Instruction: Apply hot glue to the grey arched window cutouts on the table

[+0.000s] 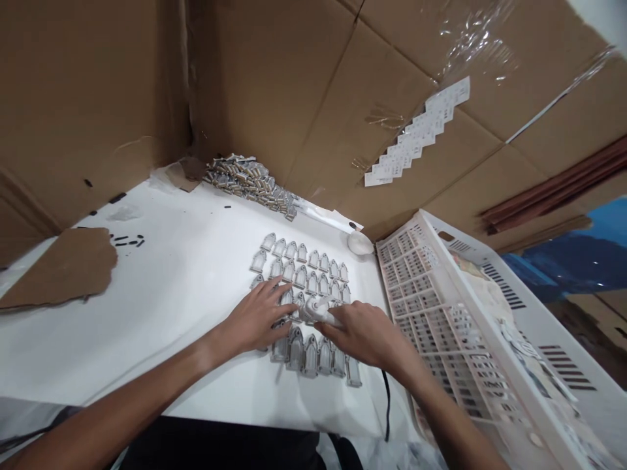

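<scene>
Several small arch-shaped metal pieces (312, 282) lie in rows on the white tabletop. In my right hand (365, 331) is a small white bottle (313, 309), tilted over the middle rows, its narrow tip pointing towards my left hand. My left hand (257, 316) rests at the left of these rows with its fingers apart, the fingertips at the metal pieces beside the bottle. More arch pieces (311, 358) stand in the front row, nearer to me. My hands and the bottle partly hide the rows between.
A heap of metal parts (249, 183) lies against the cardboard wall (274, 85). To the right stands a white plastic crate (416, 261) with things inside. A small white dish (360, 243), a torn cardboard piece (63, 267), small black bits (128, 241) and a black cord (386, 405) are around.
</scene>
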Demonstrator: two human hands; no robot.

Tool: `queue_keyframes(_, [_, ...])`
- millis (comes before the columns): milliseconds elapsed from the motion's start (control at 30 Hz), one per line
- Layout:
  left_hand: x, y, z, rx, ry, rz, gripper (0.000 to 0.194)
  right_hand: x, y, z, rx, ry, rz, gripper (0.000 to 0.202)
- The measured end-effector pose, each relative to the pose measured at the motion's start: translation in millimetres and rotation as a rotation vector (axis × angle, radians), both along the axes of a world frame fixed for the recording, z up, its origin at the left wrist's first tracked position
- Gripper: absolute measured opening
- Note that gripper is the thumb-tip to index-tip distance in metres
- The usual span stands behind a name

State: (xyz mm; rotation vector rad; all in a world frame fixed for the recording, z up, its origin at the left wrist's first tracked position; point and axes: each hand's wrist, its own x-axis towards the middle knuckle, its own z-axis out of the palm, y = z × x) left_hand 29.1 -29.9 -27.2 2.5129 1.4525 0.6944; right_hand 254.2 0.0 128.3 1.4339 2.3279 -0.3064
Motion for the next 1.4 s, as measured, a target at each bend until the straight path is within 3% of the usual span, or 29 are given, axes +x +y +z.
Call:
queue_keyframes(200, [-4.2,0.8,2.9,0.039,-0.022,-0.059,0.034,32.8,-11.4,-2.5,0.069,0.165,-0.139,0.055])
queue_keyframes(400, [-22.1,9.7,23.0,0.090,-0.138,-0.079,0.030,59.8,-25.4,-20.5,0.170,0.294,-0.338,0.063])
queue_keyframes(500, [-33.3,13.0,31.5,0.062,-0.197,0.050,0.033,69.2,-28.7,-30.5,0.178,0.371,-0.395,0.065])
queue_keyframes(700, [-62.0,21.3,45.2,-0.118,-0.222,0.450,0.028,87.2,-35.8,-43.6,0.149,0.484,-0.372,0.064])
queue_keyframes(800, [-72.6,31.9,56.8,-0.111,-0.252,0.523,0.028,97.7,-38.7,-46.0,0.149,0.526,-0.364,0.063])
queue_keyframes(967, [-76.8,55.2,73.9,-0.046,-0.404,0.535,0.035,117.1,-44.1,-45.6,0.140,0.588,-0.444,0.066])
queue_keyframes(1067, [-71.8,70.4,77.2,-0.023,-0.427,0.472,0.041,125.7,-46.7,-45.4,0.154,0.607,-0.483,0.066])
queue_keyframes(1133, [-63.0,79.5,76.3,-0.036,-0.405,0.364,0.044,127.7,-46.7,-44.9,0.166,0.611,-0.480,0.065])
queue_keyframes(1300, [-20.5,84.6,66.0,-0.055,-0.194,-0.139,0.032,116.4,-38.4,-46.8,0.135,0.600,-0.424,0.061])
queue_keyframes(1400, [3.5,72.7,55.4,-0.034,-0.024,-0.307,0.027,103.1,-30.3,-53.9,0.068,0.650,-0.401,0.054])
